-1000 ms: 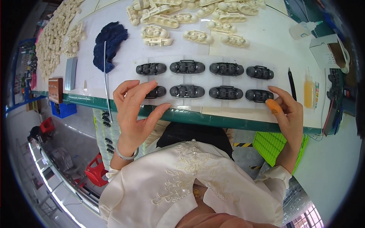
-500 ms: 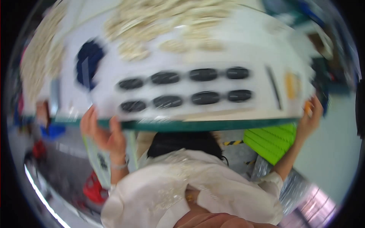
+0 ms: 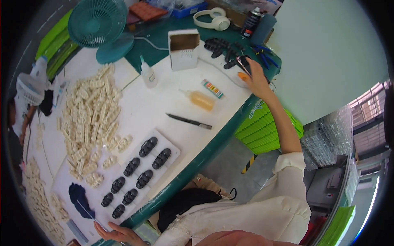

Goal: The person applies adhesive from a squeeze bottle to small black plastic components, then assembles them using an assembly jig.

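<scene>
My right hand [image 3: 257, 80] reaches to the table's far right. Its fingers are closed round a dark object with a shiny edge [image 3: 245, 64], whose kind I cannot make out. An orange patch shows at one finger. Beside it lies a pile of black moulded parts [image 3: 221, 47]. My left hand [image 3: 119, 234] rests at the near table edge, fingers stretched out. A thin pale stick [image 3: 88, 212] runs from a dark blue cloth [image 3: 80, 199] toward its fingertips. Several black oval parts [image 3: 144, 179] lie in two rows on a white board [image 3: 167, 143] in front of me.
Cream moulded parts [image 3: 88, 123] are heaped left. A black pen [image 3: 188, 121], an amber bottle [image 3: 201, 100], a clear dropper bottle [image 3: 149, 76] and a white box [image 3: 183, 61] stand or lie beyond the board. Farther back are a green fan [image 3: 98, 24], headphones [image 3: 213, 20] and a spray can [image 3: 251, 22].
My view has turned to the right. My right hand has left the table's near edge, stretched to the far right and closed on the dark object. My left hand stays near the edge.
</scene>
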`<state>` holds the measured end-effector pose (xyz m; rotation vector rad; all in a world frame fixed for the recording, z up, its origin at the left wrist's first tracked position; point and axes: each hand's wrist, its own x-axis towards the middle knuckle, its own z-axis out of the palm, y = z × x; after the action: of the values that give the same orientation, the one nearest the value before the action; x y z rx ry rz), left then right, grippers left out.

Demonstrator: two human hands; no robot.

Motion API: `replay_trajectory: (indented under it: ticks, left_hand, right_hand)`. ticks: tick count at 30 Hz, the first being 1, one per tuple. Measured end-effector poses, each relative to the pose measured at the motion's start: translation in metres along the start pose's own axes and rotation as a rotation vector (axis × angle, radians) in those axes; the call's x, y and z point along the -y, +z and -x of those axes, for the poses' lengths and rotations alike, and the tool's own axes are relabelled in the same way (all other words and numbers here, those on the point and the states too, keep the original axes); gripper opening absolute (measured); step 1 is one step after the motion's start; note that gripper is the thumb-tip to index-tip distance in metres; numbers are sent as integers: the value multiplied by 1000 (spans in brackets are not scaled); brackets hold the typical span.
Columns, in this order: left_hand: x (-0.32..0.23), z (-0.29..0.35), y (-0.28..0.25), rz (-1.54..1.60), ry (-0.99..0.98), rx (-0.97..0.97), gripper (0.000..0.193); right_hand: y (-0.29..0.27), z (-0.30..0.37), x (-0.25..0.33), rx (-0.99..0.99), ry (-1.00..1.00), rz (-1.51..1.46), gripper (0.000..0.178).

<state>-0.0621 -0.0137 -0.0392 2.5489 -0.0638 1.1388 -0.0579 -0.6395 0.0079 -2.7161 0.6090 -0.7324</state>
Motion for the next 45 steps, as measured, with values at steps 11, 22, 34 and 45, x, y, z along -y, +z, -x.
replay_trajectory:
  ticks: [11, 22, 34, 45]
  left_hand:
    - [-29, -19, -8, -77, 22, 31, 54]
    - [-18, -15, -7, -71, 34, 115, 61]
    - [-32, -24, -9, -88, 50, 139, 60]
    - [-30, -24, -7, -53, 86, 180, 57]
  right_hand:
    - [43, -92, -4, 512, 109, 530, 83]
    - [100, -189, -45, 144, 155, 536, 71]
    - [160, -205, 15, -119, -579, 357, 46]
    - [101, -212, -69, 61, -654, 631, 24]
